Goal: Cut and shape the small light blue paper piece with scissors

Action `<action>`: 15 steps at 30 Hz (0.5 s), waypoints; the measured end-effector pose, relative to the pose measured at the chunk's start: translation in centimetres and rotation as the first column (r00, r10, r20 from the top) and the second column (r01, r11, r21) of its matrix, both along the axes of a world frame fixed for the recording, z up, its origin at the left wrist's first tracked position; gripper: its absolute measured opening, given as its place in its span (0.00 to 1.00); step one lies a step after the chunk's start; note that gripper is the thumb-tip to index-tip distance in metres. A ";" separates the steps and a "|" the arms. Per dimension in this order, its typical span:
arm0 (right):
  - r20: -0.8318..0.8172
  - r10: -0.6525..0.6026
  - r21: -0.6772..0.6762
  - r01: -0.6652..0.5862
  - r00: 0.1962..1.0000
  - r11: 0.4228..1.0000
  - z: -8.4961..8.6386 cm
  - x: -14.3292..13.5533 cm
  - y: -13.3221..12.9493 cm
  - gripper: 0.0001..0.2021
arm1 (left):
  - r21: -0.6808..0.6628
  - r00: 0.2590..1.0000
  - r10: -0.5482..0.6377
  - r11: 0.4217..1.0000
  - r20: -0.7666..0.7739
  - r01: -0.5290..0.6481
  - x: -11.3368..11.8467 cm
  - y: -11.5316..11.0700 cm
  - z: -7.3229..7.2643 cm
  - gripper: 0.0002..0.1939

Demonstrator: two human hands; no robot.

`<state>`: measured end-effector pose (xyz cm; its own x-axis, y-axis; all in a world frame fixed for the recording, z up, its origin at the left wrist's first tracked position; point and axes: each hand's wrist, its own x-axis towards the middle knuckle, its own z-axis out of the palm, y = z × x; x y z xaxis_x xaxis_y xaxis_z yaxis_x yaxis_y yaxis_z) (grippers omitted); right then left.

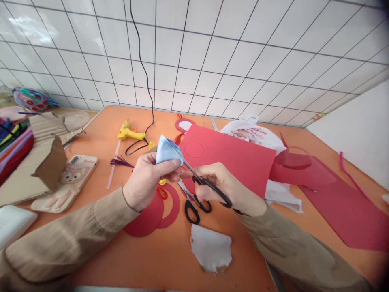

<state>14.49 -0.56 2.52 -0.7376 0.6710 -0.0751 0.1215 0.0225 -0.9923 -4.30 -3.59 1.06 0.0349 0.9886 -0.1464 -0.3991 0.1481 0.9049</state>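
Note:
My left hand [148,174] is closed on a small light-blue piece [166,151], pinching its lower edge between thumb and fingers. My right hand [217,184] holds black-handled scissors [211,186], and their blades reach up-left to the right side of the blue piece. A second pair of black-handled scissors [192,207] lies on the table below my hands. Red paper circles and a ring [144,215] rest under and beside my left wrist. Behind my right hand is a large red sheet [231,154] with a circle drawn on it.
A yellow glue gun [131,133] with a black cord lies at the back left. Cardboard [45,162], a phone [71,182] and a white device [15,223] are at the left. A white plastic bag [255,136] and red strips [343,202] lie right; a torn white scrap [211,247] lies in front.

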 end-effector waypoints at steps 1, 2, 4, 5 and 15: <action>0.011 -0.003 -0.001 0.003 1.000 1.000 0.0 0.0 0.0 0.23 | -0.001 1.000 -0.005 1.000 0.002 0.005 0.0 0.0 0.0 0.07; 0.021 -0.007 -0.003 0.007 1.000 1.000 0.0 0.1 0.0 0.23 | -0.003 1.000 -0.009 1.000 0.003 0.009 -0.1 0.0 0.0 0.07; 0.047 -0.006 -0.012 0.007 0.999 1.000 0.0 0.2 0.1 0.24 | -0.009 1.000 -0.010 1.000 0.004 0.010 -0.1 0.0 0.1 0.07; 0.058 -0.002 -0.018 0.003 0.998 1.000 -0.1 0.3 0.2 0.25 | -0.011 1.000 -0.007 1.000 0.003 0.008 -0.1 0.1 0.1 0.07; 0.142 0.001 -0.015 0.001 0.990 1.000 -0.4 0.8 0.5 0.25 | -0.007 1.000 -0.017 1.000 0.001 0.017 0.0 0.2 0.1 0.08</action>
<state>15.33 -0.02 2.09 -0.7191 0.6687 -0.1889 0.2607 0.0077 -0.9654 -4.32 -3.39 1.17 0.0516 0.9868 -0.1532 -0.3970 0.1611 0.9036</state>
